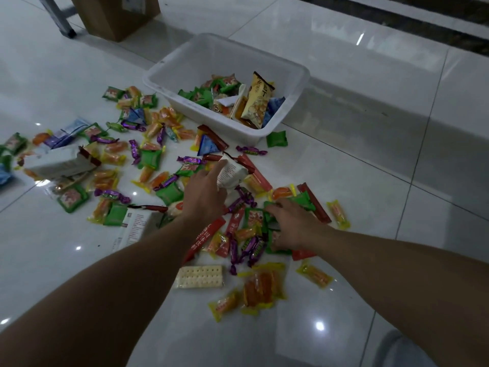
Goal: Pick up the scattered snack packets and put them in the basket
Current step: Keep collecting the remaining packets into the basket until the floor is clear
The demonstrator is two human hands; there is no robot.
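A white plastic basket is seen on the glossy tiled floor at twelve o'clock from the hands. It is already partly filled: a tall yellow snack bag is propped inside against its near wall, and a heap of smaller packets is piled at that bag's nine o'clock. Scattered snack packets are spread over the floor from the basket's seven o'clock side down to the hands. The left hand is closed on a white packet with a dark red end, the index finger laid along its upper edge. This packet is found at the basket's six o'clock, short of its wall; whether it is lifted off the floor cannot be told. The right hand is curled into a cluster of green packets, which are gripped between fingers and thumb low over the pile. Purple-wrapped candies are bunched at eight o'clock from the right hand, and a red stick packet is partly covered by the left wrist. A clear sleeve of crackers is laid at six o'clock from the left hand, with orange snacks in yellow-edged wrappers to its three o'clock. A lone green packet is placed just beside the basket's near corner. A cardboard box is stood at the basket's eleven o'clock.
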